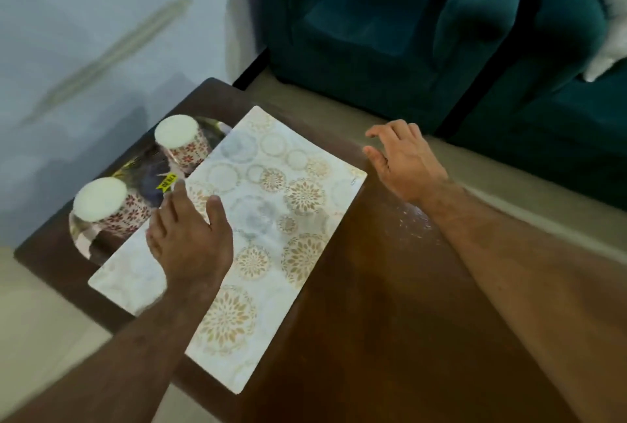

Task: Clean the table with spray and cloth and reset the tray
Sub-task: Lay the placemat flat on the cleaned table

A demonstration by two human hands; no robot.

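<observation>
A: The tray, shiny and oval, sits at the worktop's far left corner, with two upside-down patterned cups on it. A patterned mat overlaps the tray's right rim.

B: And the hands?

A: The left hand lies on the mat's left part, fingers loosely spread, gripping nothing; fingertips reach the tray's edge beside a yellow sticker. The right hand hovers past the mat's far right corner, fingers open and empty.

B: Free room?

A: Bare wood lies right of the mat, with pale specks beside the right wrist. A teal sofa stands close beyond the far edge.
</observation>
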